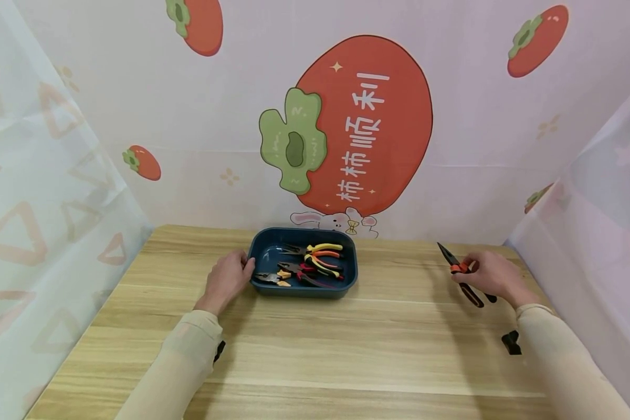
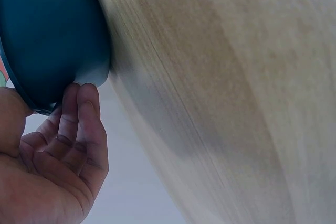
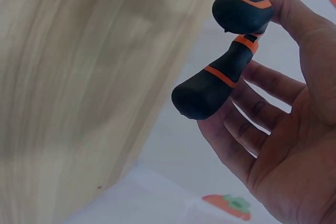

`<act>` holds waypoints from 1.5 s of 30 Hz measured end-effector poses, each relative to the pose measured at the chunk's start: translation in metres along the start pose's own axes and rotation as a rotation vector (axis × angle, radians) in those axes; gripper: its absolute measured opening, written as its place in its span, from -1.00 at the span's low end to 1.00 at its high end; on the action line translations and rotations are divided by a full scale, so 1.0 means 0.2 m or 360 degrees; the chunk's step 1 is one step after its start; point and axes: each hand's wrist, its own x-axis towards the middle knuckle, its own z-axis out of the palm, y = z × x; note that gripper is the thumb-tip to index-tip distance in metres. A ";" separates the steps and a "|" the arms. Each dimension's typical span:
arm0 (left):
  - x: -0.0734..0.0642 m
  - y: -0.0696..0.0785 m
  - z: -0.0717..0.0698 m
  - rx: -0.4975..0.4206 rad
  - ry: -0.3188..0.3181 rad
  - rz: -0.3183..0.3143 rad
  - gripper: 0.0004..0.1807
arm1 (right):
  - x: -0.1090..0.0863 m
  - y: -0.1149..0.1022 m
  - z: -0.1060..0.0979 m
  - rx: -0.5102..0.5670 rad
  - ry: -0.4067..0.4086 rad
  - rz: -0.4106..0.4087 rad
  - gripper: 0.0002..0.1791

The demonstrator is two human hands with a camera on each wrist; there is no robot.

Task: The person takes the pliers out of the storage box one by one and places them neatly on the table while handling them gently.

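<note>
My left hand holds the left end of a dark blue plastic bin, thumb at the rim and fingers against the outer wall; the left wrist view shows the fingers bent up to that wall. Inside the bin lie several pliers with yellow, orange and red handles. Off to the right, above the table, my right hand pinches long-nose pliers with black and orange handles. Their dark jaws point up and away to the left. In the right wrist view the two handles are spread apart.
The wooden table ends at a back wall covered with persimmon-print cloth, and similar cloth hangs on both sides. A black piece shows beside the right wrist. Several boards' grain lines run across the tabletop.
</note>
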 end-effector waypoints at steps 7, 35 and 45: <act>0.00 0.00 0.00 -0.0011 -0.0002 -0.0005 -0.70 | -0.02 0.10 0.02 0.0013 -0.0047 0.0037 -0.53; 0.00 0.00 0.00 -0.0001 0.0007 -0.0014 -0.71 | -0.07 0.38 0.02 0.0005 -0.0129 0.0224 -0.29; 0.00 0.00 0.01 -0.0016 -0.0011 -0.0026 -0.72 | -0.07 0.43 0.02 0.0007 -0.0171 0.0274 -0.29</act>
